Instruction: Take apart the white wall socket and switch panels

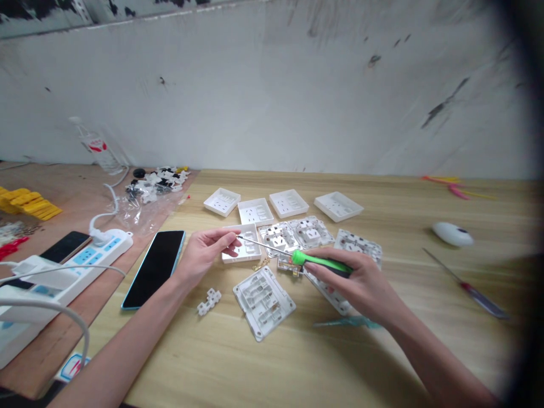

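Observation:
My right hand (355,275) is wrapped round the green and black handle of a screwdriver (302,258), its shaft pointing left. The fingers of my left hand (208,246) are pinched at the screwdriver's tip; whatever small thing they may hold is hidden. Beneath the tip lies a white socket cover (241,254). Nearer to me, a white socket back plate (264,303) lies with its compartments facing up. Left of it is a small white plastic insert (208,301). Small brass-coloured parts (261,263) rest between the cover and the back plate.
Several white socket covers (339,206) and open socket bodies (311,231) lie beyond my hands. A phone (155,269) and a power strip (100,255) are on the left. On the right are a second screwdriver (467,288) and a white rounded object (451,233).

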The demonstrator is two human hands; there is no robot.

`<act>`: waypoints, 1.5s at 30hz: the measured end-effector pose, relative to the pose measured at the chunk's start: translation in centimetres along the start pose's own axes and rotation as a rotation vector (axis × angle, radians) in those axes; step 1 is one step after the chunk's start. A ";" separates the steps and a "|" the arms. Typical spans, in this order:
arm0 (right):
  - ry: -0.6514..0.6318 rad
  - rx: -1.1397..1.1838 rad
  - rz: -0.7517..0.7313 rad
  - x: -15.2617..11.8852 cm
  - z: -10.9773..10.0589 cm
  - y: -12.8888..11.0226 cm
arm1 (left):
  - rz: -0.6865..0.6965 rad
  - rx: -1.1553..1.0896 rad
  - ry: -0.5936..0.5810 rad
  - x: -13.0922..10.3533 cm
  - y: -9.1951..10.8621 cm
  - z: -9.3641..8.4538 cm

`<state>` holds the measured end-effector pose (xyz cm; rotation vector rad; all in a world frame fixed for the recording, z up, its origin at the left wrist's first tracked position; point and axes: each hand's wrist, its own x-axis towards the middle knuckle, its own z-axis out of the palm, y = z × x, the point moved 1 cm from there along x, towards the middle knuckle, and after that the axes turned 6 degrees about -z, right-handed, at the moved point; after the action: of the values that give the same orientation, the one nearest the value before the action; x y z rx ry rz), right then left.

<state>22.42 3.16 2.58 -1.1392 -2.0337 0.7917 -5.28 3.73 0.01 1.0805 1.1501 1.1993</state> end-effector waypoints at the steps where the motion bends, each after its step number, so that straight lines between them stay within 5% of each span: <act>1: 0.001 -0.003 -0.006 0.0 0.0 0.0 | 0.000 -0.006 0.000 0.0 0.0 0.0; 23: 0.043 0.006 -0.123 -0.3 0.2 -0.1 | -0.212 -0.024 -0.054 0.2 -0.3 -0.9; 32: -0.248 0.414 0.264 -0.5 0.6 -0.2 | 0.009 0.224 -0.026 -0.4 0.9 -0.6; 45: -0.208 0.367 0.213 -0.8 0.6 0.5 | 0.087 0.412 -0.329 -0.7 1.2 -1.1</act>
<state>22.48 2.58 1.68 -1.1047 -1.8414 1.3766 -6.50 3.09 1.13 1.5873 1.1223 0.8221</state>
